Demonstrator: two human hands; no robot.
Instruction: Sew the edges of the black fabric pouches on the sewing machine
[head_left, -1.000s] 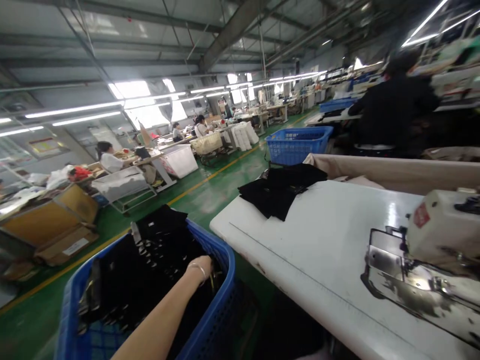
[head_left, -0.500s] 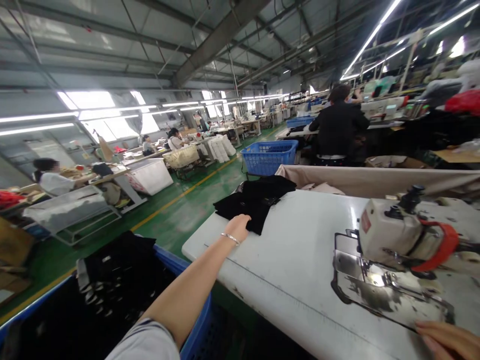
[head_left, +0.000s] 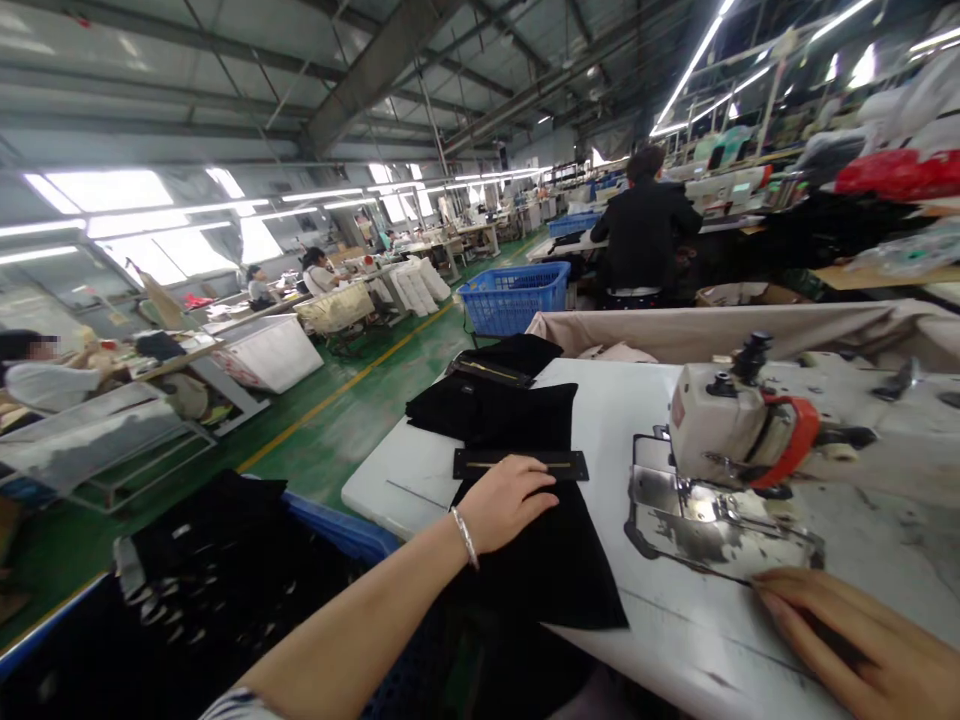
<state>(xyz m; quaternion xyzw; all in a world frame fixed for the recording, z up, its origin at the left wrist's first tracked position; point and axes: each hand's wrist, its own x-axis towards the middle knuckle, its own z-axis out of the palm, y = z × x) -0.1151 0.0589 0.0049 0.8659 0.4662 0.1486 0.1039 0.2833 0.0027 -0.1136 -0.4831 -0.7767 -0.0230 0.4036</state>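
My left hand (head_left: 512,503) lies flat on a black fabric piece (head_left: 540,575), fingers stretched out. The piece spreads over the table's front edge and hangs down. Just beyond my fingertips, a black strip (head_left: 571,463) with a thin gold-coloured line crosses the cloth. Behind it is a stack of black fabric pieces (head_left: 517,405), one with a similar strip. My right hand (head_left: 862,625) rests at the table's near right, fingers extended with a gap below them, by the metal plate of the sewing machine (head_left: 720,425). I see nothing in it.
The white table (head_left: 397,468) carries the fabric and the machine. A blue basket (head_left: 300,525) of black pieces stands at lower left. Behind the table are a beige cloth-lined bin (head_left: 720,325) and another blue basket (head_left: 517,298). A co-worker in black (head_left: 641,235) sits beyond.
My left hand has moved from the stack toward me and to the right, drawing a black piece across the table. My right hand shows more fully. The whole view has shifted.
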